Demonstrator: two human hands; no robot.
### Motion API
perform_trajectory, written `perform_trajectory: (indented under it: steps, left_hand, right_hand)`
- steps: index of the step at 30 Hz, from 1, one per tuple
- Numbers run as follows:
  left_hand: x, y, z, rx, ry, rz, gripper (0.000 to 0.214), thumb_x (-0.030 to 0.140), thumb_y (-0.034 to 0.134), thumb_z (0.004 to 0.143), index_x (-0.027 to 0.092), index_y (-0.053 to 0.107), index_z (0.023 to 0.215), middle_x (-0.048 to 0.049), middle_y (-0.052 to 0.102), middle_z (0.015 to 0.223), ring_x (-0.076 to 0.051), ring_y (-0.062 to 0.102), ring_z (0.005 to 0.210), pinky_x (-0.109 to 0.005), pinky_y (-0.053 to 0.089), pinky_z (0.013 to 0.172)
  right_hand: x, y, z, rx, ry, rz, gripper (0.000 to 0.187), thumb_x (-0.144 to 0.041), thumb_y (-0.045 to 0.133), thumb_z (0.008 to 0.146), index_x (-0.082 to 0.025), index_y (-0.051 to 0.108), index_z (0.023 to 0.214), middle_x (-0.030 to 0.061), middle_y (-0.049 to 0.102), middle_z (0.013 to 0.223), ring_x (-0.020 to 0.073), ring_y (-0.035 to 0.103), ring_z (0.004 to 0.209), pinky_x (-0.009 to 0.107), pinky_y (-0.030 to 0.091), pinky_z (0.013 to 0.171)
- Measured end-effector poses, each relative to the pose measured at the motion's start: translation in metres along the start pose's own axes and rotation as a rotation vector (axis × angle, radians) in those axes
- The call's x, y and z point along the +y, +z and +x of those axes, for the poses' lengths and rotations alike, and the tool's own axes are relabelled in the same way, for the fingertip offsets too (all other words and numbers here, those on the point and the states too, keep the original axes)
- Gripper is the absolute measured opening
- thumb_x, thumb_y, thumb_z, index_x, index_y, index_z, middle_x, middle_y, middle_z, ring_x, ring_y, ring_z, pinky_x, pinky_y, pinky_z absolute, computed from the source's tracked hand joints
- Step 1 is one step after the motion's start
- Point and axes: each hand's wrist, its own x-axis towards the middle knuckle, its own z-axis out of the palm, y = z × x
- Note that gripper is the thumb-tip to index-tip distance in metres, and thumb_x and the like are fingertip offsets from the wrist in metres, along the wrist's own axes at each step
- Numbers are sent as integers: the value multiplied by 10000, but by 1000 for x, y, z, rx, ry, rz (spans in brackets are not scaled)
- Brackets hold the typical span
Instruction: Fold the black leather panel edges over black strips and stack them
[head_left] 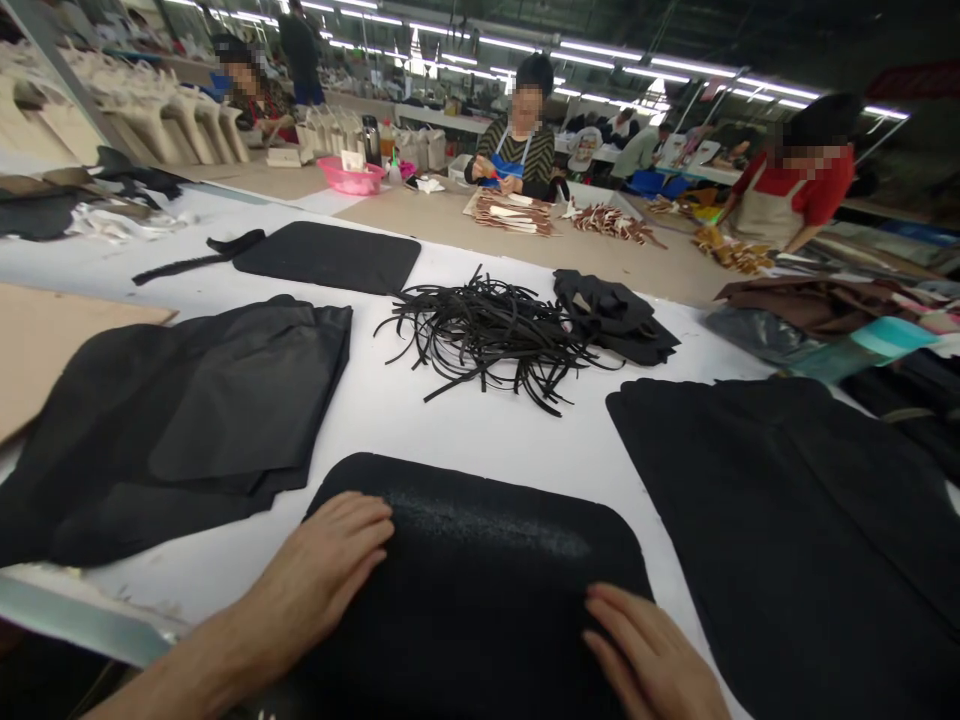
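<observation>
A black panel [480, 610] with rounded corners lies in front of me on the white tabletop, a whitish smear across its upper part. My left hand [330, 560] rests on its left side, fingers stretched out over the surface. On the right edge lies my right hand [645, 650], its fingers extended and slightly apart; the wrist is cut off by the frame. Neither hand grips anything that I can see. Just beyond the panel is a tangled heap of thin black strips [495, 335].
Stacked black sheets [225, 400] lie at left, larger black pieces [795, 520] at right. Farther back are another black panel [330, 257] and crumpled black pieces [615, 315]. Across the table, a person [521, 150] handles small parts near a pink basin [350, 176]; another person [799, 180] works at right.
</observation>
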Motion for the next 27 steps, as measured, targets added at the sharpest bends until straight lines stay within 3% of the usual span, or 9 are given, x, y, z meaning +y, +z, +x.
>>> perform_trajectory:
  steps: [2,6,11,17,21,27]
  left_hand:
    - [-18,7,26,18,-90,-14,249,203,406,885,197,604,1037,-67,633,1096,-219,561,1026,-382,451,925]
    - [-37,20,64,-98,-198,-80,253,200,449,875,182,564,1100,-70,595,1127,-223,522,1043,-379,431,927]
    - [-25,26,88,-206,-155,-93,255,285,523,872,182,544,1104,-68,568,1060,-231,491,984,-373,417,868]
    - [-16,39,97,-227,-122,-79,115,244,614,814,185,560,897,-31,571,869,-226,473,849,-358,376,757]
    - [-17,41,100,-210,-149,-124,113,186,549,837,186,496,738,-17,535,811,-202,463,808,-321,365,709]
    - [-14,43,104,-155,-212,-168,119,167,403,873,202,415,760,-19,500,852,-180,477,806,-295,377,718]
  right_hand:
    - [13,5,25,-20,165,-12,247,-327,450,910,-202,569,1086,66,631,1083,205,602,962,316,507,818]
    - [27,31,68,-174,377,69,285,-289,480,894,-183,520,1155,86,557,1191,232,533,1055,380,459,894]
    - [17,41,107,-368,372,86,291,-283,602,831,-199,541,1103,74,575,1075,247,522,949,387,419,823]
    - [16,45,119,-472,427,206,72,-289,603,830,-221,584,842,10,583,774,199,507,787,330,365,730]
    - [20,47,120,-435,403,290,87,-265,575,849,-218,567,776,-5,562,810,179,501,813,312,352,748]
    - [21,50,127,-274,445,285,127,-239,527,876,-209,537,752,-5,550,880,160,492,797,287,347,728]
